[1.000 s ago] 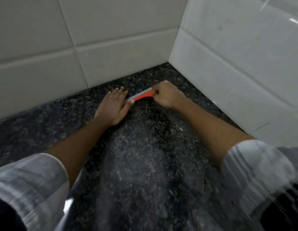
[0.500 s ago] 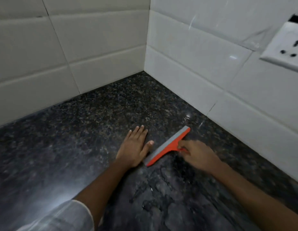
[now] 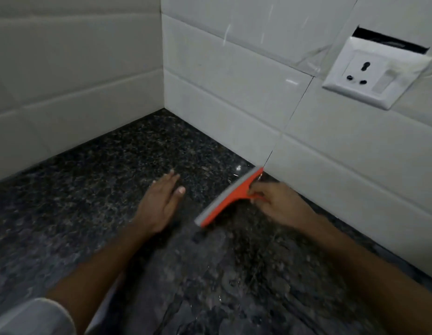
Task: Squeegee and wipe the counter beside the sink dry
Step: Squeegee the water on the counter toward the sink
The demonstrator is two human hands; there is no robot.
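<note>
An orange squeegee (image 3: 230,198) with a grey rubber blade lies slanted on the dark speckled granite counter (image 3: 101,180), its far tip close to the right tiled wall. My right hand (image 3: 278,201) grips its short orange handle from the right. My left hand (image 3: 161,201) rests flat on the counter just left of the blade, fingers together and pointing away from me, holding nothing. Wet streaks and droplets glisten on the counter (image 3: 210,298) nearer to me, below the squeegee.
White tiled walls meet in a corner (image 3: 163,88) behind the counter. A white wall socket with a switch (image 3: 374,76) sits on the right wall above the counter. A pale sleeve (image 3: 33,317) shows at the lower left.
The squeegee and both hands have come back from the wall corner toward me and to the right along the right wall. My left hand has separated from the blade's end.
</note>
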